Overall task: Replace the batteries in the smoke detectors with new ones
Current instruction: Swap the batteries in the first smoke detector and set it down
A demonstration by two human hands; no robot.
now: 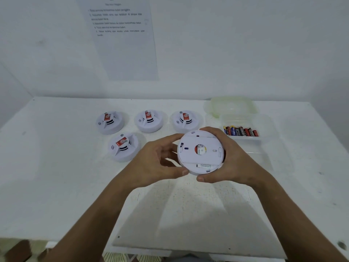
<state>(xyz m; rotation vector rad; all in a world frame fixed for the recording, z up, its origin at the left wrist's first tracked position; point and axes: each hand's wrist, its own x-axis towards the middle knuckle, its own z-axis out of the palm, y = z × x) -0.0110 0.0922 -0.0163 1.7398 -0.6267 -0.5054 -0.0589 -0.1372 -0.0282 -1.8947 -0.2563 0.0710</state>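
- Above the middle of the bench [56, 186], a smoke detector [201, 152] is held off the surface with its back plate facing up, gripped from both sides
- The left hand [156, 163] curls its fingers [170, 140] and thumb around the left rim; the right hand [232, 159] wraps the right rim, thumb under the near edge
- Four more detectors [149, 121] sit face up toward the far edge, none of them opened
- A clear tub of batteries [240, 131] lies near the far right corner, with its lid [233, 105] just behind it
- The next step looks like twisting the back plate off; an uneven grip could make the plate jam or the detector slip and drop onto the bench
- If the plate pops free suddenly, the cell inside could fall out and roll off
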